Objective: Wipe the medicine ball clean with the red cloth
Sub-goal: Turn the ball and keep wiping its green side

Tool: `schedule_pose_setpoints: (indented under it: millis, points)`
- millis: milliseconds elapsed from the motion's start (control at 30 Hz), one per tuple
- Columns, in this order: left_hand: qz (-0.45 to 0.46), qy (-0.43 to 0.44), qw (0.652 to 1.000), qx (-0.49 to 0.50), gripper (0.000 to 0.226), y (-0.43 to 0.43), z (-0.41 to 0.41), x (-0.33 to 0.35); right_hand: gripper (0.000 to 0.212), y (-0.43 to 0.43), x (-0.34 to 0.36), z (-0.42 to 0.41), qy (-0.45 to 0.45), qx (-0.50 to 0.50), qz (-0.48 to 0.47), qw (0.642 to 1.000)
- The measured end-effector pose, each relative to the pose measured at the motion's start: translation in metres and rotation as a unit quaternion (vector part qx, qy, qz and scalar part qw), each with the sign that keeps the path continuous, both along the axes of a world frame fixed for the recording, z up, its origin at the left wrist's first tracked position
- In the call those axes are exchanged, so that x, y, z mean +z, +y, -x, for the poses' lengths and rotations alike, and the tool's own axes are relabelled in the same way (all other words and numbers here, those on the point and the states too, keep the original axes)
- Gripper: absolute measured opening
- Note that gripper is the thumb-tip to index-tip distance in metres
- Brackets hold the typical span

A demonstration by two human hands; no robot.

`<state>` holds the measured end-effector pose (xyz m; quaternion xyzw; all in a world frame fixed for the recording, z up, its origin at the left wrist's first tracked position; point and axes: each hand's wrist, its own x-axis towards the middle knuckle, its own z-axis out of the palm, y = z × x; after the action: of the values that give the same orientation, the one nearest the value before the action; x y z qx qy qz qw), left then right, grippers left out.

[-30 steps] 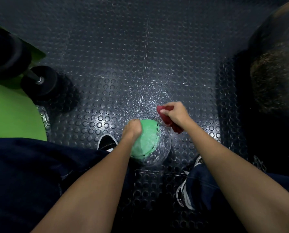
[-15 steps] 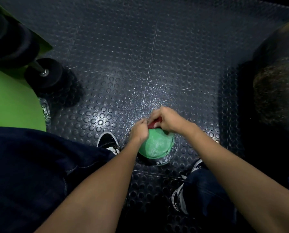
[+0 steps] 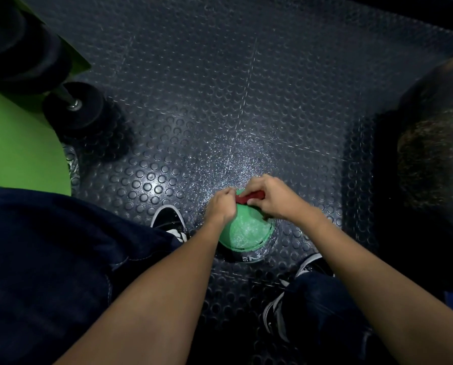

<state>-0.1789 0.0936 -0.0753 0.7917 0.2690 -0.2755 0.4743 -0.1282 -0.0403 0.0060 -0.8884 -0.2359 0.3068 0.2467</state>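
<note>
Ball (image 3: 246, 230) sits low in the centre of the frame on the studded floor (image 3: 220, 101). A second ago the right hand (image 3: 275, 198) held the cloth (image 3: 249, 197) off to the ball's right — now it grips the cloth bunched against the ball's far top edge, so wiping looks begun. Left hand (image 3: 221, 205) has slid up beside it, fingers curled over the ball's upper left, steadying it — most of the speckled surface looks unwiped.

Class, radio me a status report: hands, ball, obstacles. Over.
Left hand grips round green medicine ball. Right hand presses red cloth on its top. Black dumbbell lies far left, apart.
</note>
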Motion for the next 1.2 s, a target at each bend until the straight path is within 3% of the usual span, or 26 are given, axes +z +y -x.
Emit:
schedule_pose_setpoints:
  millis: [67, 167, 300, 400, 467, 600, 700, 767, 833, 933, 1033, 1200]
  points:
    - [-0.007, -0.007, 1.000, -0.005, 0.038, -0.001, 0.001, 0.002, 0.021, -0.003, 0.010, -0.009, 0.047, -0.030, -0.013, 0.998]
    - [0.005, -0.004, 1.000, 0.018, 0.041, -0.003, 0.000, 0.001, 0.024, -0.002, 0.006, -0.021, 0.038, -0.133, 0.007, 0.990]
    - [0.009, 0.017, 0.999, 0.050, 0.040, -0.005, 0.003, -0.001, 0.029, 0.011, -0.014, -0.002, 0.019, -0.110, 0.082, 0.990]
    - [-0.007, 0.025, 0.999, 0.047, 0.034, -0.005, 0.004, -0.006, 0.025, 0.017, -0.007, 0.010, -0.011, -0.100, 0.045, 0.994]
    - [-0.011, 0.020, 0.999, 0.043, 0.033, -0.003, 0.003, -0.004, 0.020, 0.015, 0.003, 0.009, 0.034, -0.113, -0.004, 0.993]
    - [0.018, 0.024, 0.998, 0.060, 0.039, -0.002, 0.003, -0.001, 0.022, 0.001, 0.005, -0.004, 0.082, -0.236, -0.028, 0.968]
    - [0.019, 0.027, 0.996, 0.081, 0.047, -0.005, 0.006, 0.001, 0.033, 0.006, -0.006, -0.005, 0.063, -0.196, 0.070, 0.976]
    - [0.015, 0.033, 0.997, 0.073, 0.050, -0.004, 0.006, -0.003, 0.029, 0.015, -0.009, 0.000, 0.023, -0.151, 0.092, 0.984]
    - [0.024, 0.033, 0.996, 0.075, 0.048, -0.003, 0.007, -0.006, 0.025, 0.019, -0.004, 0.004, 0.008, -0.131, 0.070, 0.989]
    - [0.032, 0.017, 0.996, 0.079, 0.047, 0.000, 0.008, -0.003, 0.021, 0.009, 0.011, 0.002, 0.074, -0.138, 0.004, 0.988]
    - [0.032, 0.025, 0.995, 0.090, 0.046, -0.004, 0.007, 0.000, 0.022, -0.001, 0.007, -0.007, 0.100, -0.217, -0.015, 0.971]
    - [0.009, 0.029, 0.994, 0.106, 0.053, -0.010, 0.011, -0.001, 0.025, 0.025, -0.014, 0.008, 0.006, -0.180, 0.110, 0.977]
